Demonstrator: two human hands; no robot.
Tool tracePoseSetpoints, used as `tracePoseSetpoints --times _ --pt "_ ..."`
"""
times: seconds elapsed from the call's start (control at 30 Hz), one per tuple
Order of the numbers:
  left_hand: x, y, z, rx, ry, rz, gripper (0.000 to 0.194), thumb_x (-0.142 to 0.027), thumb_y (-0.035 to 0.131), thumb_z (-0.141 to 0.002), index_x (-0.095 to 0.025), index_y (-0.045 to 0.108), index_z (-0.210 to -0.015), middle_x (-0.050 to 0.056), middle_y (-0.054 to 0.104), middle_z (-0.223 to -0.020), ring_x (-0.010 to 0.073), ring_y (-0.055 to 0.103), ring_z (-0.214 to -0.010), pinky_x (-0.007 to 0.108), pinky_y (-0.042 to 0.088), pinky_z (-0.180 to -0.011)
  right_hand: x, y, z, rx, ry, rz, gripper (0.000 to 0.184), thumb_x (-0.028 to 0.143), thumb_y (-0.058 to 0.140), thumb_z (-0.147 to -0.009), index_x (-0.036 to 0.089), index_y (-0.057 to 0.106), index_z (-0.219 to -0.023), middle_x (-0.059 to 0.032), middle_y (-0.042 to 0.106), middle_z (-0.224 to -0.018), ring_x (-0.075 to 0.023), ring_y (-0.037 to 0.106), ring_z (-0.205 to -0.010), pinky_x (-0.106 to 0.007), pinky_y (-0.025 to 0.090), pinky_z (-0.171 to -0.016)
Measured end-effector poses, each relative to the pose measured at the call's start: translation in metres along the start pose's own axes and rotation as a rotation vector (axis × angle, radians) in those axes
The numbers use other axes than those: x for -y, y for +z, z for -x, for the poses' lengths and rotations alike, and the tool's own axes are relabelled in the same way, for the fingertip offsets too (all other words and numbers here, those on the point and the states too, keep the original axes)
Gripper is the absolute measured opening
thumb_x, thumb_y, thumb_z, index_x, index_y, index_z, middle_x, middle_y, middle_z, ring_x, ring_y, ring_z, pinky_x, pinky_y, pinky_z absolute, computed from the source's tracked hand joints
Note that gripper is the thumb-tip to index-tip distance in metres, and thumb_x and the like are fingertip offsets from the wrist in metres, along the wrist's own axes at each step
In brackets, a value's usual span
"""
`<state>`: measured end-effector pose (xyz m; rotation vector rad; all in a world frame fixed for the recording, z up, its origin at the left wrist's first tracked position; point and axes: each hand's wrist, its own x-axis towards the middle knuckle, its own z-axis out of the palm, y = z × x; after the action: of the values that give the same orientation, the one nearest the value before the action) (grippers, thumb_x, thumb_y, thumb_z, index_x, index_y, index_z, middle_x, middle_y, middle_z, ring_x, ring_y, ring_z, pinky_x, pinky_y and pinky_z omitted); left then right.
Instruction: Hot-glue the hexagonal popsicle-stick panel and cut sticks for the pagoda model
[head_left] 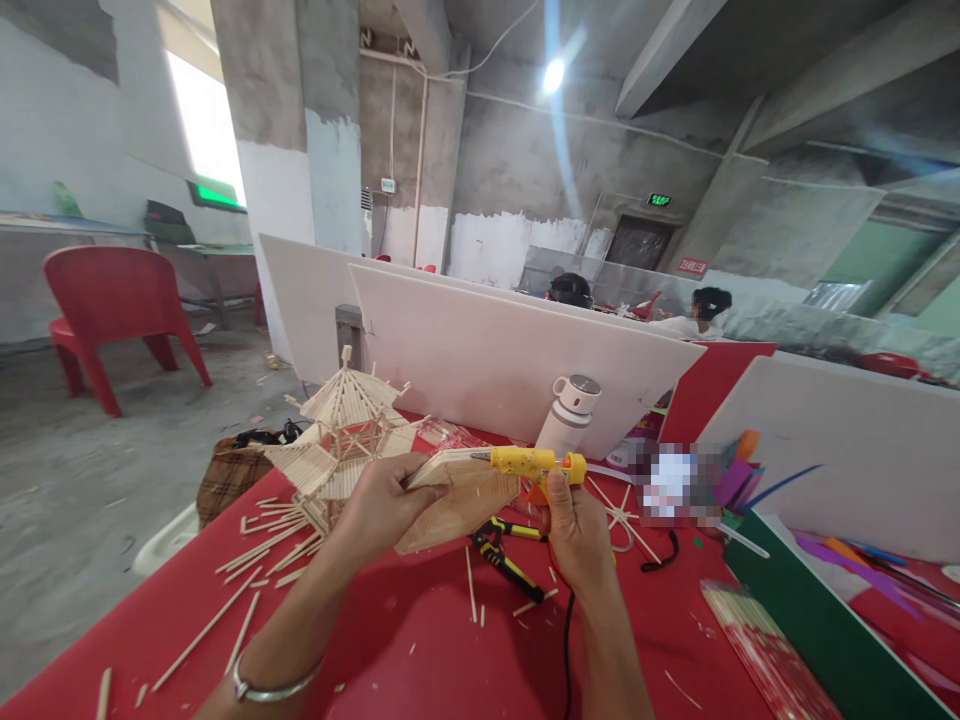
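Two hands busy. Left hand [386, 503]: grip narrow, pinching the stick panel [457, 508] by its 10 o'clock edge. Right hand [576, 522]: grip wrapped on the glue gun [529, 461], nozzle toward 9, along the panel's top edge; can't tell if it touches. Panel sits off the desk [420, 650], mid-view, toward 6. Model [345, 425] at the panel's 10, pliers [510, 572] at its 5. I'd call the step gluing that edge; next move calls for me to steady the panel and guide the nozzle.
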<state>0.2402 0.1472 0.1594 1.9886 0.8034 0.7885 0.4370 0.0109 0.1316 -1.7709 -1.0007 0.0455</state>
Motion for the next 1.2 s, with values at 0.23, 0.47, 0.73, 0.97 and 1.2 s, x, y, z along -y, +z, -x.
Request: tracePoseSetpoints --times 0.23,0.47,0.73,0.97,1.2 --pt "0.0006 0.0003 -0.0012 0.001 -0.007 -0.015 0.026 -0.041 0.062 -0.069 -0.016 0.060 -0.064 -0.004 0.046 -0.058 0.0126 0.041 -0.058 0.024 0.028 -0.054 -0.0084 0.0023 -0.0011 0.012 0.007 -0.016 0.066 0.077 0.029 -0.090 0.022 0.052 -0.062 -0.0030 0.055 -0.052 -0.0181 0.053 -0.051 -0.028 0.037 -0.050" --pt "0.0042 0.0010 -0.0015 0.007 0.003 -0.013 0.022 -0.037 0.062 -0.071 -0.016 0.060 -0.065 -0.004 0.047 -0.060 0.0126 0.042 -0.060 0.023 0.030 -0.055 -0.0070 0.0015 -0.0003 0.020 0.009 -0.038 0.064 0.076 0.030 -0.090 0.022 0.051 -0.063 -0.0025 0.054 -0.052 -0.0181 0.052 -0.050 -0.028 0.037 -0.050" --pt "0.0028 0.0011 -0.0009 0.015 0.020 0.006 0.021 -0.035 0.062 -0.071 -0.016 0.058 -0.063 -0.004 0.047 -0.060 0.0115 0.041 -0.059 0.023 0.031 -0.055 -0.0034 0.0007 0.0003 0.028 0.021 -0.032 0.065 0.077 0.028 -0.089 0.022 0.054 -0.066 -0.0042 0.057 -0.053 -0.0198 0.054 -0.052 -0.030 0.038 -0.052" --pt "0.0063 0.0019 -0.0002 0.025 0.020 -0.005 0.022 -0.036 0.061 -0.073 -0.015 0.058 -0.065 -0.004 0.046 -0.061 0.0115 0.040 -0.060 0.023 0.030 -0.055 -0.0036 0.0004 0.0000 0.026 0.003 -0.004 0.066 0.077 0.028 -0.090 0.022 0.054 -0.065 -0.0046 0.058 -0.053 -0.0200 0.056 -0.052 -0.029 0.038 -0.052" --pt "0.0064 0.0025 -0.0020 0.016 0.024 -0.033 0.024 -0.037 0.060 -0.073 -0.016 0.055 -0.063 -0.005 0.043 -0.060 0.0114 0.039 -0.059 0.023 0.028 -0.054 -0.0037 0.0010 0.0002 0.027 0.009 -0.005 0.066 0.077 0.026 -0.090 0.022 0.053 -0.064 -0.0032 0.056 -0.052 -0.0189 0.052 -0.051 -0.030 0.035 -0.051"
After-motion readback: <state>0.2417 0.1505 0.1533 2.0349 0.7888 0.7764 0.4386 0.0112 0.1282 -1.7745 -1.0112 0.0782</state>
